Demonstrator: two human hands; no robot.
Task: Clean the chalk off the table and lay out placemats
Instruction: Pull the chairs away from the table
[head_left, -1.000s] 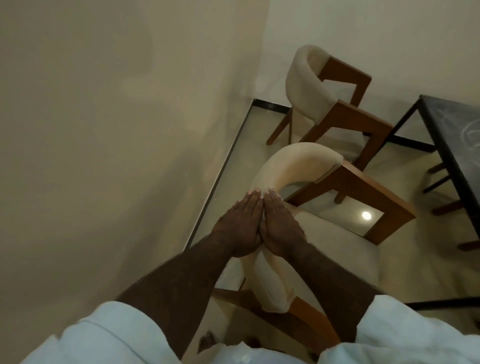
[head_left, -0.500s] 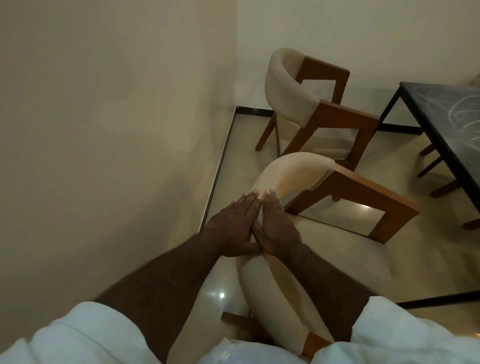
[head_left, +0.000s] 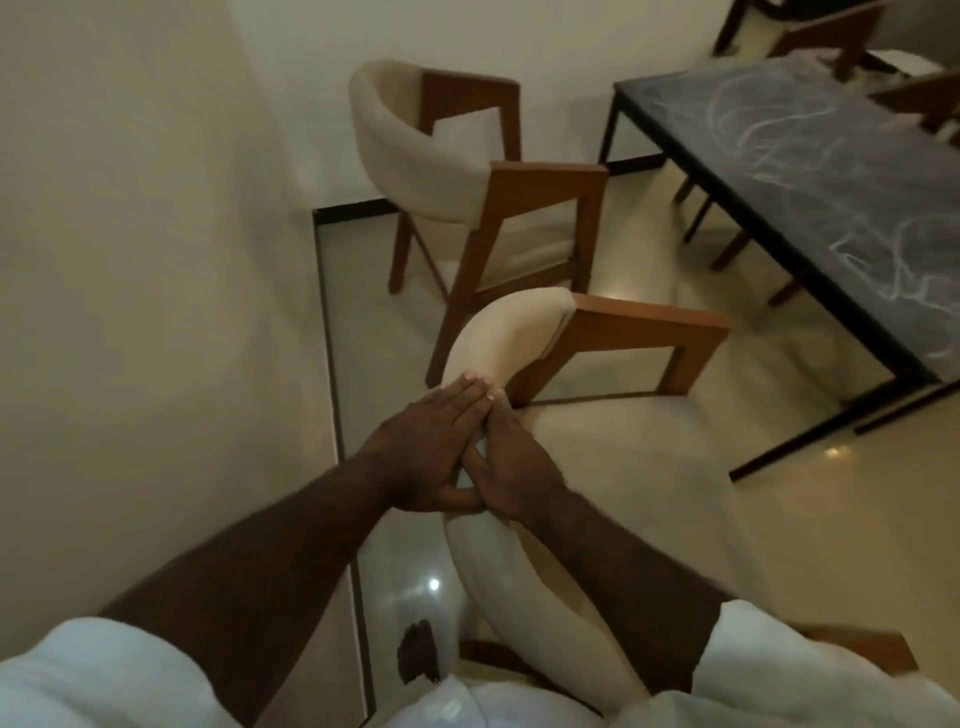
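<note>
Fingers (head_left: 465, 397) straight and laid flat, left hand (head_left: 426, 457) against right hand (head_left: 519, 467), palms together, thumbs crossing at the base; nothing gripped between them that can be seen; no cloth, no mat.

Table (head_left: 691, 104) stands at upper right, well apart from the hands; dark top, black frame; chalk marks (head_left: 862, 249) run in white loops and smears over most of the visible top; no wiped patch to be made out; no placemats on it or anywhere in view.

Judgement: cleaning not begun, laying out not begun; whole task left; a wiper and the mats must first be fetched, from where the view does not say.

Outward: hands hover over the curved cream back of the near chair (head_left: 498, 332); contact with it cannot be told; second chair (head_left: 410, 130) beyond, by the wall (head_left: 130, 260); glossy floor (head_left: 831, 519); white sleeves (head_left: 93, 675) at bottom edge.
</note>
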